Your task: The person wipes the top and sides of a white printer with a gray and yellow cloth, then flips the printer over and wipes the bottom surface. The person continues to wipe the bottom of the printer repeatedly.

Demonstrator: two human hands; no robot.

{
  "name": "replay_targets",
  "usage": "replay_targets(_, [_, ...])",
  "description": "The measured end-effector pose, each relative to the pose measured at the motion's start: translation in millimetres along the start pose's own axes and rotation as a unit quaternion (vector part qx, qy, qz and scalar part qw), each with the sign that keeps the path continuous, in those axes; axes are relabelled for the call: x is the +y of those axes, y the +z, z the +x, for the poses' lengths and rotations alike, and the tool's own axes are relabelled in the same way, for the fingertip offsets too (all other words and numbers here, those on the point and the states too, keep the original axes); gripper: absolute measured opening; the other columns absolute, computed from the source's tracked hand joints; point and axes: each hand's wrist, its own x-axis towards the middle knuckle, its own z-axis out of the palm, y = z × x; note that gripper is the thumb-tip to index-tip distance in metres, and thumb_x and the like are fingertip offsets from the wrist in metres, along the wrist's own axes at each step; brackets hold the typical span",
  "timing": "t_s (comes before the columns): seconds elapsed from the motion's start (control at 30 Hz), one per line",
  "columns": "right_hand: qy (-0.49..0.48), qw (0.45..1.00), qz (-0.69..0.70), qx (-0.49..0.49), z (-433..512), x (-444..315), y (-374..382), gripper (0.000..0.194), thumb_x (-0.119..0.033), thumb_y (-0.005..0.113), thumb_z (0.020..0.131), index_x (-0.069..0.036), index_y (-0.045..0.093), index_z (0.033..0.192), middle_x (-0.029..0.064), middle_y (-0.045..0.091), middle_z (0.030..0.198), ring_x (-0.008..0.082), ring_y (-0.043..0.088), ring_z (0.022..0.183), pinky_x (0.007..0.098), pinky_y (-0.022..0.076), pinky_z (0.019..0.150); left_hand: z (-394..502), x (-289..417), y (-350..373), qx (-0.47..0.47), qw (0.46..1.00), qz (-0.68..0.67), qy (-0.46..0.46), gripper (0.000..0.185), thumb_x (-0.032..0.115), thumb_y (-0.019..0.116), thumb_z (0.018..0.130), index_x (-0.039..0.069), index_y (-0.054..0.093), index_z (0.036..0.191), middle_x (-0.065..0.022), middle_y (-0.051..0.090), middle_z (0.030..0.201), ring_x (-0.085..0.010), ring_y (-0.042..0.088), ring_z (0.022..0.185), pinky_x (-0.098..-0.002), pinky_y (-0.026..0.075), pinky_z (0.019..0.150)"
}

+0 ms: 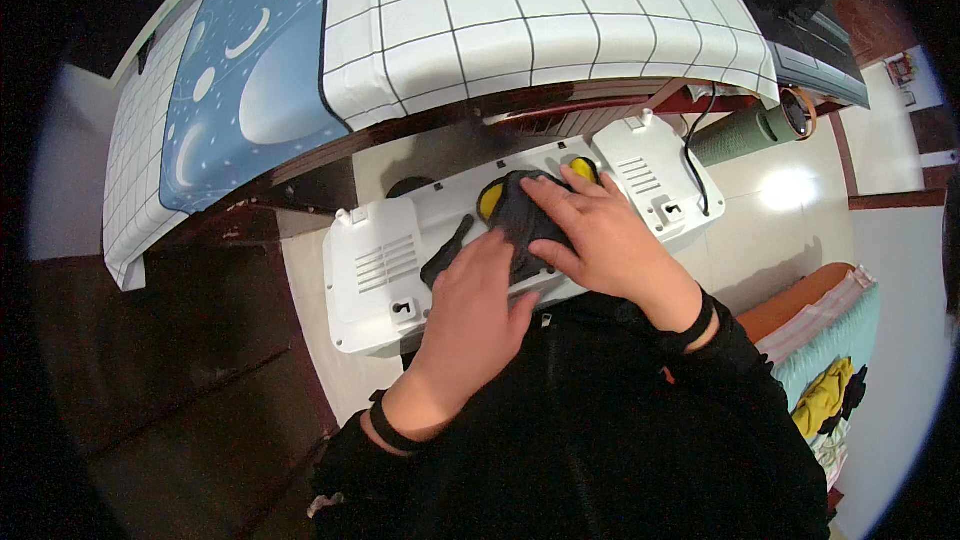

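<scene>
A long white plastic appliance housing (375,240) lies across my lap. Slotted vents and keyhole-shaped mounts show on its raised ends. On its middle rests a dark grey fabric item (521,206) with yellow patches; my hands hide much of it. My left hand (472,307) lies over its near left part, fingers close together and thumb apart. The right hand (589,221) rests on its right side with fingers spread, near a yellow patch. Left of the fabric, a narrow dark strap-like piece (450,251) lies against the white housing.
A table with a white checked cloth (465,15) and blue planet-print mat (262,67) stands just ahead. A black cord (697,157) lies over the housing's right end. Beyond are a green roll (742,136) and, at right, a padded seat (832,330) with clothes (821,397).
</scene>
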Motion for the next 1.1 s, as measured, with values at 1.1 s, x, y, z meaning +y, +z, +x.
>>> replay_targets(1.1, [0.080,0.983,-0.163,0.029,-13,23,10,0.056,-0.032,0.065,0.101,-0.004,0.058,0.148,0.0296,0.061,0.143,0.0491,0.053,0.138,0.0504,0.0420,0.119,0,-2,14,0.033,0.995,0.090,0.036,0.079,0.030,0.083,0.081,-0.001,0.054,0.148,-0.0217,0.051,0.144,-0.0413,0.050,0.133,-0.0534,0.036,0.111])
